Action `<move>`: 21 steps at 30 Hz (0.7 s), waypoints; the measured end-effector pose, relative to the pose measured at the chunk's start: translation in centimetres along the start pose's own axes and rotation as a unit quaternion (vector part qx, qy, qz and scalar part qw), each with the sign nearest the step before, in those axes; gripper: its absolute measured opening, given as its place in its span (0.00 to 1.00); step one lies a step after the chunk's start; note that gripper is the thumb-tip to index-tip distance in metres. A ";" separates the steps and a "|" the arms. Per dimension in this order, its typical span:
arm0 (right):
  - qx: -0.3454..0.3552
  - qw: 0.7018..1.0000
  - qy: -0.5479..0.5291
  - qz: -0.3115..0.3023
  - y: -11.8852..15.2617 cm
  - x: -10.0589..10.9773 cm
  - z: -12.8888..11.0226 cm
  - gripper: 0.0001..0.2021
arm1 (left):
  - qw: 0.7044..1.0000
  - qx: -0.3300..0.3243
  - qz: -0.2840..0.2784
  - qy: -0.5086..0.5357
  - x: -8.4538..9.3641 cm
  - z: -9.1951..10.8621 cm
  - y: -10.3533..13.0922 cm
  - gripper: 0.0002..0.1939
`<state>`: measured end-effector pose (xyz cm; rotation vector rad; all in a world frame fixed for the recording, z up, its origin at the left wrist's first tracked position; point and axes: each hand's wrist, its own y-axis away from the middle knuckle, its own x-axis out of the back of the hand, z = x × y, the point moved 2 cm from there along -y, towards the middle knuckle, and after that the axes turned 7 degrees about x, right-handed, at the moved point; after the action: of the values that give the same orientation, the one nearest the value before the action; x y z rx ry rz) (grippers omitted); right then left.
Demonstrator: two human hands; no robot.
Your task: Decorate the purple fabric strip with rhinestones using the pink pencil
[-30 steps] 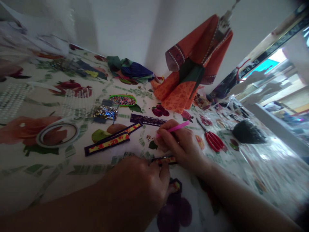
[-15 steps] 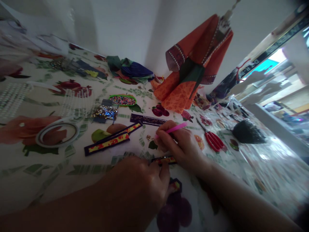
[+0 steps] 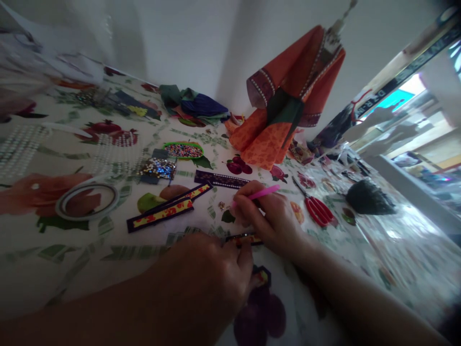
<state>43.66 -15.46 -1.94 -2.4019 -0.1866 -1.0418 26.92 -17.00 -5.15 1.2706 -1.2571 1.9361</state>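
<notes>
My right hand (image 3: pixel 273 216) is closed around a slim pink stick (image 3: pixel 264 191), pen-like, its lower tip close to the tablecloth. Just left of that tip lies a small cluster of shiny beads (image 3: pixel 221 205). My left hand (image 3: pixel 212 269) grips a dark-edged fabric strip (image 3: pixel 257 239) with an orange-yellow pattern and small shiny dots along it. Part of the strip is hidden under both hands; a similar patterned end (image 3: pixel 262 277) shows below my left fingers. Two more yellow-and-red strips (image 3: pixel 163 215) and a purple strip with pale dots (image 3: pixel 225 179) lie beyond.
Red-handled scissors (image 3: pixel 319 211) lie at right, near a dark bundle (image 3: pixel 370 197). A green dish (image 3: pixel 184 150) of colourful beads, a packet of sequins (image 3: pixel 158 168), tape rolls (image 3: pixel 86 201) and pearl strings (image 3: pixel 117 151) spread leftward. An orange miniature robe (image 3: pixel 288 105) hangs behind.
The view has shifted very slightly. Both hands stay in nearly the same place, and the pink stick has barely moved.
</notes>
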 end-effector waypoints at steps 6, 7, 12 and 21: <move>-0.002 1.000 -0.001 0.019 0.0 0.3 0.0 0.11 | 1.000 -0.016 0.008 -0.024 0.0 0.0 0.0 0.09; -0.004 1.000 -0.006 0.016 0.0 0.4 -0.1 0.11 | 1.000 -0.015 0.008 -0.020 0.0 0.0 0.0 0.09; 0.016 1.000 -0.008 0.013 0.3 1.9 -1.5 0.10 | 0.999 -0.016 0.024 -0.018 0.0 -0.2 0.0 0.11; 0.019 0.992 0.014 -0.127 1.0 4.3 -2.3 0.05 | 0.998 -0.025 -0.039 0.049 0.9 -0.3 -0.4 0.09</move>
<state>45.54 -17.83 2.03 -2.3720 -0.5101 -1.1712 26.77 -16.63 -4.22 1.1670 -1.1821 1.8762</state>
